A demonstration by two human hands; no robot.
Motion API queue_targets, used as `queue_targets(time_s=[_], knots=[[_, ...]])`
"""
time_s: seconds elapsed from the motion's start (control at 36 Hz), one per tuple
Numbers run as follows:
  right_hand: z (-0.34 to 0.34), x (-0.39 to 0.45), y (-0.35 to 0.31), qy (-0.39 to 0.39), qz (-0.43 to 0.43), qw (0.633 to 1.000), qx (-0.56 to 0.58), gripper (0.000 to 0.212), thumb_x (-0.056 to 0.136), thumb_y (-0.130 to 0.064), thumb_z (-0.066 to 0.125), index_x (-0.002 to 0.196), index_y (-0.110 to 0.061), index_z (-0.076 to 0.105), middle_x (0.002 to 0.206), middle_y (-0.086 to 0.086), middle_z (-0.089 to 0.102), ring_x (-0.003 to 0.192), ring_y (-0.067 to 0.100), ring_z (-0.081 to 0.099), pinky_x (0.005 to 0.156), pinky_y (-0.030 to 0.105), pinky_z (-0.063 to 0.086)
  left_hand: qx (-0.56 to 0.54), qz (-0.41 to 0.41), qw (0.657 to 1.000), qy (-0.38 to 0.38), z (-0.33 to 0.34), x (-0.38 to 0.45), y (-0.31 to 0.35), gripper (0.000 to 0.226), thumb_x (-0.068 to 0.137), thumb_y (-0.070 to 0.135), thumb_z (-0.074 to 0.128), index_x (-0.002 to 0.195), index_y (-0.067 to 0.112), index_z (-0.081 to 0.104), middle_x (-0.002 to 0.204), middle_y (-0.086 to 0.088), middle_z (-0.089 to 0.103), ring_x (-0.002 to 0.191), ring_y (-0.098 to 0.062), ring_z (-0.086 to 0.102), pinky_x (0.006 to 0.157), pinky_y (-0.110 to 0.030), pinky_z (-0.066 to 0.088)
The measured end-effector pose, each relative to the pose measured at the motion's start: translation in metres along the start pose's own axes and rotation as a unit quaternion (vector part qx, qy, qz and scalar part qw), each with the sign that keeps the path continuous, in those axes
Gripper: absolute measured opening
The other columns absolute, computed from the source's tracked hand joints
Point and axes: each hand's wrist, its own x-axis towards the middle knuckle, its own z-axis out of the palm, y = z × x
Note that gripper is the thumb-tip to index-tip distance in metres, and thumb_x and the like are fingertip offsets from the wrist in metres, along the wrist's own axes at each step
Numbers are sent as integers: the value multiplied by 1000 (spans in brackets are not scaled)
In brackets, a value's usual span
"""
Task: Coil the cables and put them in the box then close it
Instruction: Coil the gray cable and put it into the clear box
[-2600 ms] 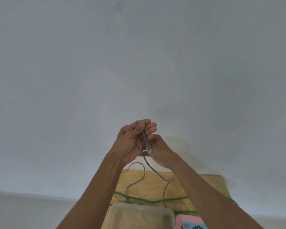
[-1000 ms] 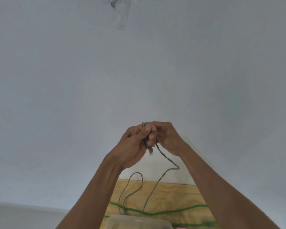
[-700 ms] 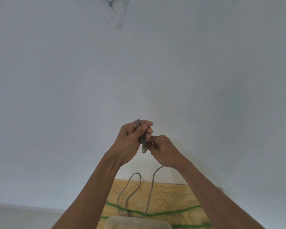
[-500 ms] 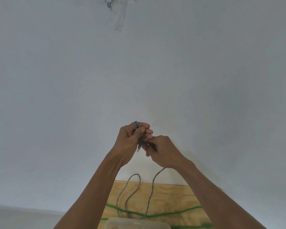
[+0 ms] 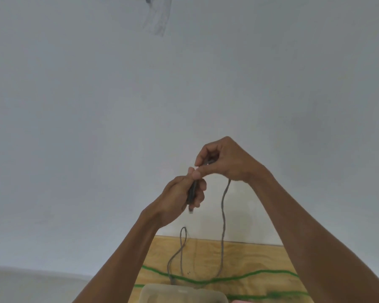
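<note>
A pale wall fills the scene behind two raised hands, with a wooden worktop far below them. The left hand curls its fingers around a gathered bundle of the grey cable, a short end poking out beneath its fingers. Just above and touching it, the right hand pinches the same cable between thumb and fingertips; from under this hand the cable hangs down in a loose wavy line to the worktop, where it loops back up below the left hand. A green cable lies across the worktop below both hands, and the rim of a translucent box shows at the bottom edge, beneath the left hand.
</note>
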Motion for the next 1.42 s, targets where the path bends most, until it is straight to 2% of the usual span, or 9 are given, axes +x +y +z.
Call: queue_targets(time_s=[0.11,0.25,0.33,0.58,0.86,0.97,1.14,1.28,1.42], knots=[[1,6,17,26,44,989,135,22,68,-12,86,81,-6,70,62,0,64,53,10,50,50,23,35,-133,15,989,-61,5,-3,10,49,105,42,31,86,9,59,62,-9,50,57,-19,45,66,-31,43],[30,-9,42,65,75,956,274,15,84,-29,74,73,-19,74,56,3,63,53,21,52,59,34,38,-178,84,976,-91,8,1,19,27,106,22,38,95,8,58,74,-11,59,67,-22,52,77,-36,43],[56,-23,53,62,114,962,238,46,96,-9,51,56,-24,67,52,-3,59,54,18,47,52,29,37,-187,107,973,-78,6,9,26,21,102,20,46,100,6,62,80,-10,66,71,-21,60,68,-32,52],[86,-42,57,108,95,977,159,25,102,-24,53,114,-15,72,61,4,51,48,7,39,48,15,34,-193,129,972,33,-20,38,33,23,103,4,40,106,-2,62,89,-10,76,82,-20,73,83,-27,58],[63,-34,37,127,27,991,-3,24,91,-29,68,77,-9,69,55,-3,41,51,11,33,52,26,32,76,97,992,41,-35,38,16,23,104,14,48,109,-6,61,84,-9,70,72,-20,63,69,-28,49],[30,-23,16,86,-1,993,-85,15,87,-27,72,76,-17,73,61,-9,67,54,12,58,58,28,48,103,70,992,-18,-32,27,13,46,106,39,37,93,2,61,77,-8,61,72,-22,51,66,-41,38],[-1,1,0,82,-34,994,-64,23,67,-20,90,76,-13,69,70,6,71,68,24,67,69,38,54,-17,9,998,-57,-9,16,19,64,103,55,21,92,6,61,65,-9,58,65,-23,52,75,-43,42],[-7,6,11,89,-23,992,81,15,77,-3,81,84,6,71,74,12,70,61,11,63,59,19,49,-134,8,985,-112,-4,10,22,57,105,48,26,95,4,61,64,-11,56,62,-22,52,80,-41,49],[18,-5,46,116,13,974,196,14,95,-4,61,84,-1,70,60,13,66,52,22,54,50,28,36,-135,76,982,-112,2,13,27,31,104,29,39,96,6,58,72,-10,56,71,-26,50,84,-38,50]])
